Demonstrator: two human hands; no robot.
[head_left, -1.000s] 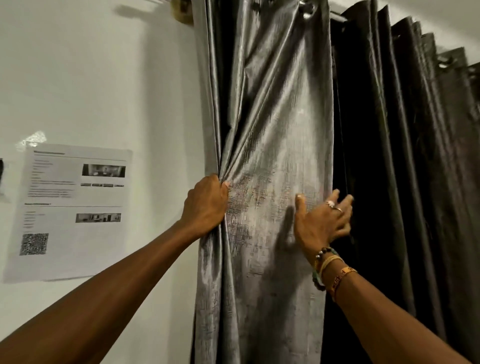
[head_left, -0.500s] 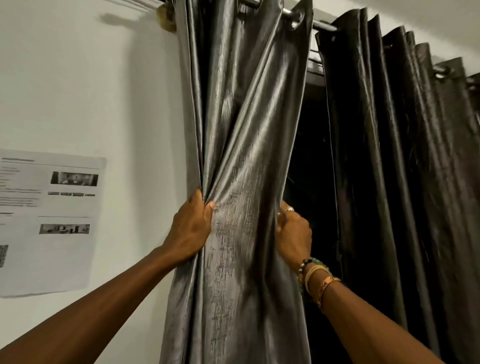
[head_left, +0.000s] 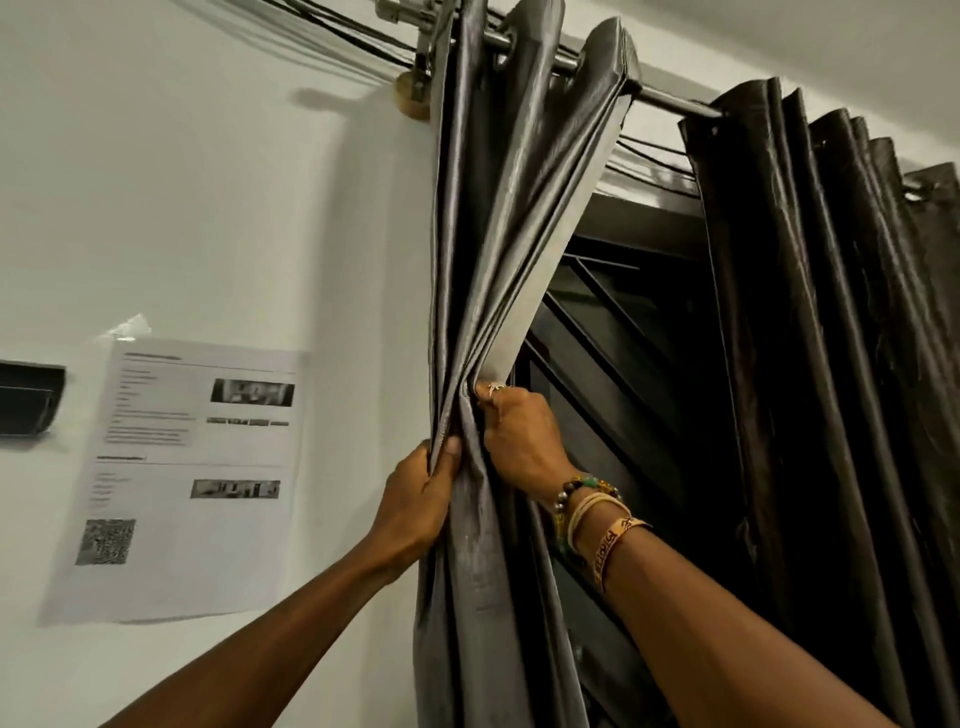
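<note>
Grey curtain bunches left along the rod; left hand and right hand both clench its folds. A hard downward tug could wrench the rod off its bracket.

Nothing here reads clearly to me. The printed sheet on the wall, at nine o'clock from the curtain I grip, carries lines of type too blurred to make out. A QR code sits at its seven o'clock corner. The woven wristband at five o'clock from my right hand bears dark markings I cannot decipher.
</note>
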